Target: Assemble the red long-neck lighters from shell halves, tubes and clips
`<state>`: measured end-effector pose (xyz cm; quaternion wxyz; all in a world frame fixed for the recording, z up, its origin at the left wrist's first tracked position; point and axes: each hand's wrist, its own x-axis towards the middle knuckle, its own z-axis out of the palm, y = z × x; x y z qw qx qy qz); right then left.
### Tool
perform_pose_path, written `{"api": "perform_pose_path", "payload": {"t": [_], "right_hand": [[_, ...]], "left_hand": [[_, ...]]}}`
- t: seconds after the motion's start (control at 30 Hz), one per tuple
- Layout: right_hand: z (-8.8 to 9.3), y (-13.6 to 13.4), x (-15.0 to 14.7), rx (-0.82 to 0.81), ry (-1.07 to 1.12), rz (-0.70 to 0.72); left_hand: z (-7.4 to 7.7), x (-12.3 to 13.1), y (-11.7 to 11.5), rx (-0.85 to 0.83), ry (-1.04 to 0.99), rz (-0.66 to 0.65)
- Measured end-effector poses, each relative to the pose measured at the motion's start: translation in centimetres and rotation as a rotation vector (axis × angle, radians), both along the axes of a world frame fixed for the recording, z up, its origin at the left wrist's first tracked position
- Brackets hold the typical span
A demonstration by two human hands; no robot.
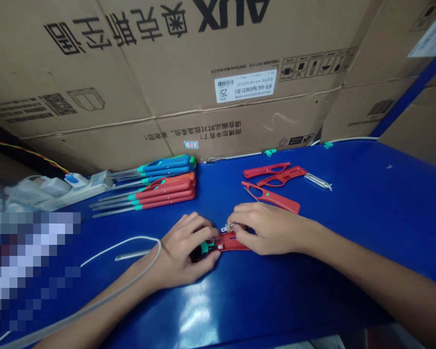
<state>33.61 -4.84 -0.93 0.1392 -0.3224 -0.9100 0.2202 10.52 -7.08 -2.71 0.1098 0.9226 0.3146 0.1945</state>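
Note:
My left hand [183,249] is closed around an open red lighter casing [235,242] lying on the blue table. A green piece [204,248] and thin wires show inside it, between the fingers. A metal tube [132,255] sticks out to the left, from under my left wrist. Just over the casing's right part, my right hand [265,228] pinches a small part with a pale tip [225,228]; its far end is hidden by the fingers. Beyond my right hand lie a red lighter shell [281,199], two more red shell pieces [267,169] and some metal tubes [318,181].
Stacked long lighters, blue [170,166] and red [170,191], lie at the back left beside a power strip [82,191] with plugs. A white cable [131,287] crosses over my left forearm. A large cardboard box [189,92] walls off the table's rear.

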Motion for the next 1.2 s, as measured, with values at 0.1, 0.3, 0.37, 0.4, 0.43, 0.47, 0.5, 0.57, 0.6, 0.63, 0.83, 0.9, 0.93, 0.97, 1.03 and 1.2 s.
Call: {"api": "perform_pose_path", "payload": {"t": [0.1, 0.3, 0.37, 0.4, 0.43, 0.47, 0.5, 0.57, 0.6, 0.63, 0.83, 0.9, 0.93, 0.97, 1.03, 1.2], "right_hand": [[0.04, 0.00, 0.03, -0.001, -0.005, -0.005], [0.14, 0.01, 0.11, -0.014, 0.007, 0.001], [0.14, 0.03, 0.14, -0.020, 0.010, 0.002], [0.14, 0.04, 0.15, -0.022, 0.010, 0.003], [0.13, 0.04, 0.16, -0.023, 0.009, 0.004], [0.12, 0.03, 0.17, -0.022, 0.008, 0.006], [0.10, 0.03, 0.17, -0.020, 0.008, 0.008], [0.05, 0.01, 0.16, -0.020, 0.010, 0.009], [0.03, 0.01, 0.15, -0.024, 0.011, 0.008], [0.00, 0.01, 0.13, -0.028, 0.011, 0.006], [0.05, 0.03, 0.08, -0.033, 0.007, 0.000], [0.12, -0.01, 0.08, -0.037, 0.006, 0.000], [0.13, -0.03, 0.08, -0.039, 0.006, 0.001], [0.14, -0.06, 0.07, -0.039, 0.006, 0.001], [0.11, -0.12, 0.05, -0.036, 0.010, 0.004], [0.06, -0.20, -0.02, -0.034, 0.007, 0.012]], "left_hand": [[0.09, -0.06, 0.03, -0.004, 0.013, -0.015], [0.09, -0.14, 0.22, -0.017, 0.042, -0.035], [0.11, -0.17, 0.25, -0.012, 0.066, -0.037], [0.12, -0.19, 0.25, -0.008, 0.081, -0.040], [0.13, -0.22, 0.25, -0.004, 0.094, -0.043], [0.13, -0.24, 0.24, 0.002, 0.105, -0.046], [0.12, -0.25, 0.23, 0.006, 0.113, -0.048], [0.09, -0.27, 0.21, 0.016, 0.118, -0.051], [0.07, -0.27, 0.21, 0.018, 0.116, -0.052], [0.06, -0.26, 0.21, 0.020, 0.112, -0.053], [0.15, -0.12, 0.19, -0.017, 0.045, -0.056], [0.25, -0.07, 0.13, -0.047, 0.013, -0.053], [0.28, -0.05, 0.11, -0.061, -0.003, -0.049], [0.30, -0.04, 0.10, -0.075, -0.017, -0.044], [0.27, -0.02, 0.13, -0.095, -0.042, -0.034], [-0.13, -0.03, 0.47, -0.093, -0.130, -0.049]]}}
